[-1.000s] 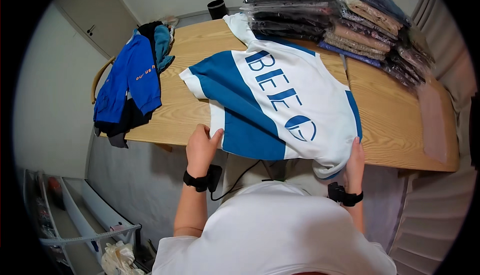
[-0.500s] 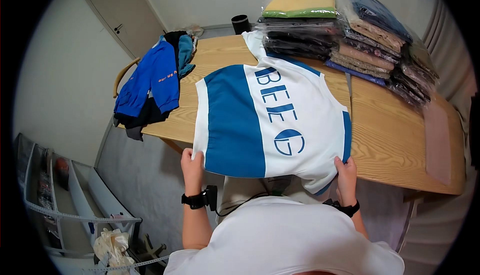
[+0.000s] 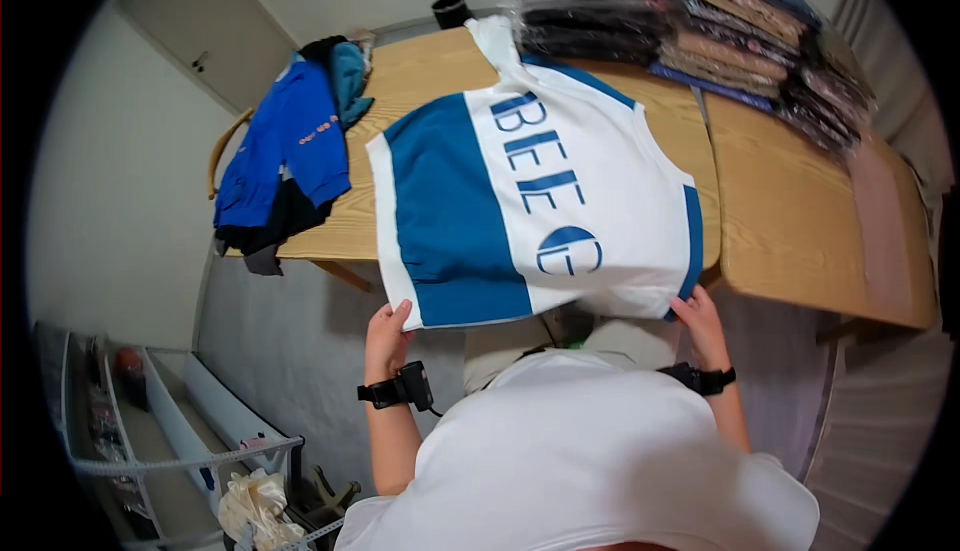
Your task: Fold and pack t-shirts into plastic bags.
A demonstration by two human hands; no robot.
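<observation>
A matte white-and-blue top (image 3: 450,211) lies spread over the wood-grained table (image 3: 790,236), softly rumpled, its near edge overhanging. The left hand (image 3: 387,336) pinches the straight white hem band between thumb and fingers; the right hand (image 3: 704,323) pinches the blue-edged corner. Beyond, folded garments (image 3: 595,26) in glossy, crinkled plastic form slab-like stacks.
</observation>
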